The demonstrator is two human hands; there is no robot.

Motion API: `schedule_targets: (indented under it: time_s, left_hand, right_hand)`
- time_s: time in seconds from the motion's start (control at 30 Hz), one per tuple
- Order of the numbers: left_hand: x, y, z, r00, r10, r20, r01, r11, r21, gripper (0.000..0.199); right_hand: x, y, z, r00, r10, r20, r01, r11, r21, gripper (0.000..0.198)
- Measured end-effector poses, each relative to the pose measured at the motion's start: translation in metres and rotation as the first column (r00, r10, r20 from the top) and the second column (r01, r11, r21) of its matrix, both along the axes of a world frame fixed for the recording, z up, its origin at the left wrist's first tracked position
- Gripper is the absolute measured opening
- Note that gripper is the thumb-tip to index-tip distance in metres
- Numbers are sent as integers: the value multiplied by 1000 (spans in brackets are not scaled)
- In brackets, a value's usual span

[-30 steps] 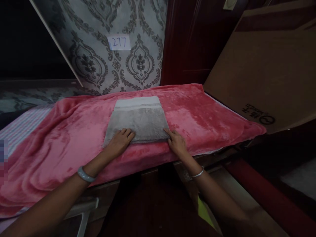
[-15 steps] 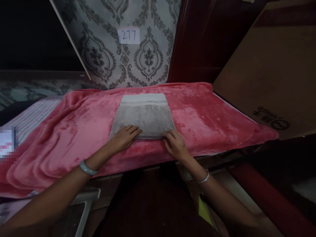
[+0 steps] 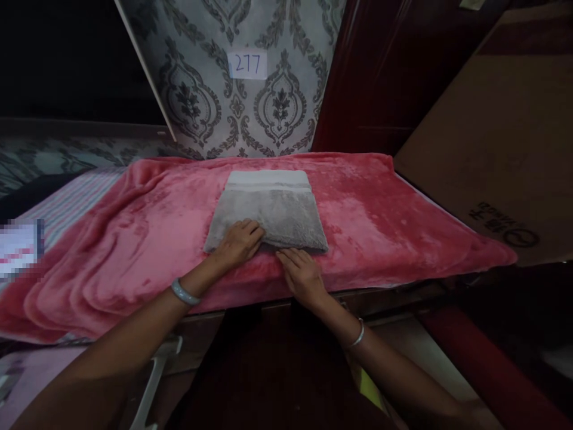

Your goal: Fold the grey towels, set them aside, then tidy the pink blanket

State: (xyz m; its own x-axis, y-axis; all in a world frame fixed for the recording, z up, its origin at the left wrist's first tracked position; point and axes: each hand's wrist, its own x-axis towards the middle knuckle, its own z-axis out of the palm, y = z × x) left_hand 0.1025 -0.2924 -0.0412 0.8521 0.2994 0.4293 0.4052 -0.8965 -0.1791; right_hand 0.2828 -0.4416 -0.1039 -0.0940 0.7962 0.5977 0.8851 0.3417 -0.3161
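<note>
Striped sheet (image 3: 76, 194): pokes out past the pink blanket's (image 3: 358, 203) left end
Left hand (image 3: 242, 242): fingers curled over the grey towel's (image 3: 277, 212) front edge, can't tell if they're pinching
Towel spot: folded, mid-blanket, loads of pink either side; white band toward blanket's back edge, long axis looks left-right
Right hand (image 3: 302, 272): over blanket's front edge, fingers loosely bent, tips by the towel, grip unclear
Cardboard box (image 3: 496, 149): blocks blanket's right end

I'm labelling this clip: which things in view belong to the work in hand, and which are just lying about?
In use:
- folded gray cloth
- left hand, on the cloth
- right hand, at its near edge
- pink blanket, underneath

Just around:
- "277" paper on the wall
- cardboard
- striped fabric
</note>
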Motion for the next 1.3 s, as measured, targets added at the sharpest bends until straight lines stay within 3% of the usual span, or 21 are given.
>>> schedule_targets:
  time_s: [0.13,0.23,0.33,0.57,0.8,0.9,1.0,1.13,1.3]
  left_hand:
    - [0,2,3,1000,-27,1,27,999,-43,14]
    - [1,3,10,1000,-24,8,24,999,-48,13]
    - [3,5,16,1000,6,-13,-6,999,-42,10]
    - [4,-2,20,991,70,-112,-86,987,-139,11]
    - [7,-24,41,975,148,-168,-163,984,-77,23]
    - [0,-36,34,969,97,-227,-123,987,-107,21]
    - [-8,-44,16,967,53,-248,-99,979,-177,25]
    - [-12,-44,4,981,94,-169,-116,985,-126,29]
    - [-10,-41,5,986,81,-145,-88,995,-42,40]
  right_hand:
    - [-13,14,6,993,-23,116,40,988,-149,47]
    - [-24,28,27,964,-61,260,141,943,-302,41]
    - [-32,39,46,927,-112,357,247,901,-358,35]
    - [-35,48,46,898,-169,406,288,924,-253,26]
    - [-24,42,54,902,-160,401,226,966,-124,22]
    - [-25,30,42,902,-103,419,151,985,-84,17]
    - [-27,23,17,909,-64,411,79,997,-19,14]
    - [-28,30,-13,947,-110,302,88,992,87,17]
    - [-25,36,-20,974,-67,217,37,990,138,22]
